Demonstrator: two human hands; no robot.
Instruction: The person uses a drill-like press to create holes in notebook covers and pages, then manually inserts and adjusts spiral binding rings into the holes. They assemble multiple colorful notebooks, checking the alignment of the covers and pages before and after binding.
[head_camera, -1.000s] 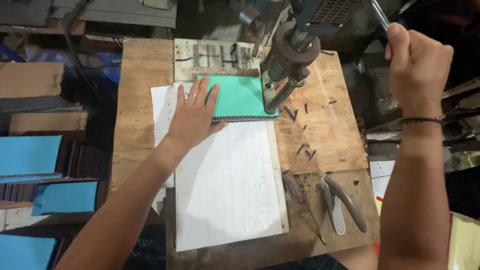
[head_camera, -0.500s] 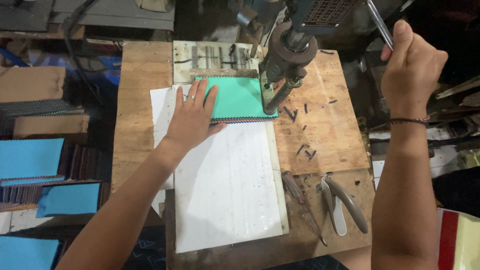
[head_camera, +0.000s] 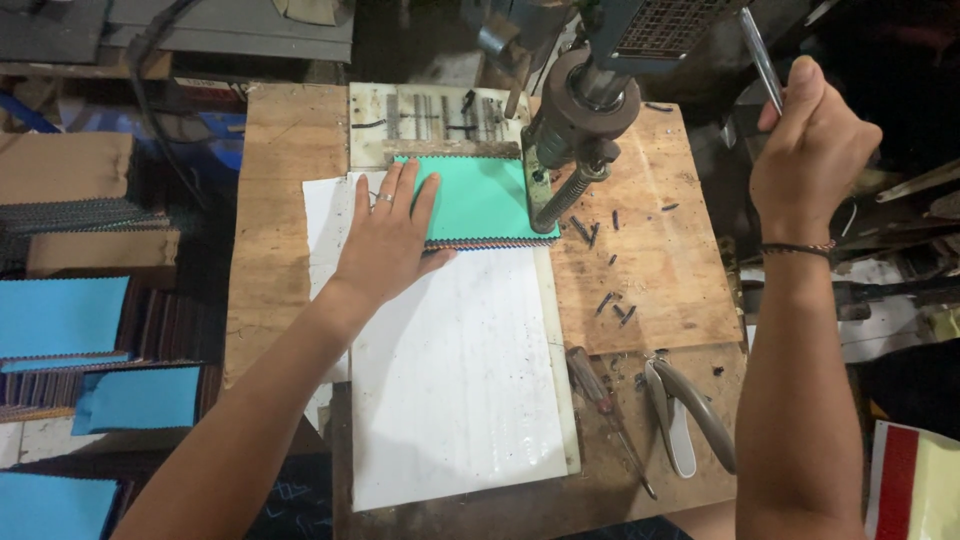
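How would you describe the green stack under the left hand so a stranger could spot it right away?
On the wooden workbench, look just left of the metal press column. The teal fabric stack lies there on a white board, pinned flat by the left hand. It is the bench's only teal thing, with zigzag-cut edges.

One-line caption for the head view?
Left hand flat on a teal swatch stack under a drill press; right hand grips its lever.

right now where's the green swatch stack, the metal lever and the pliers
green swatch stack (head_camera: 480, 200), head view, bare top sheet
metal lever (head_camera: 760, 60), head view, shaft above right hand
pliers (head_camera: 690, 420), head view, handles
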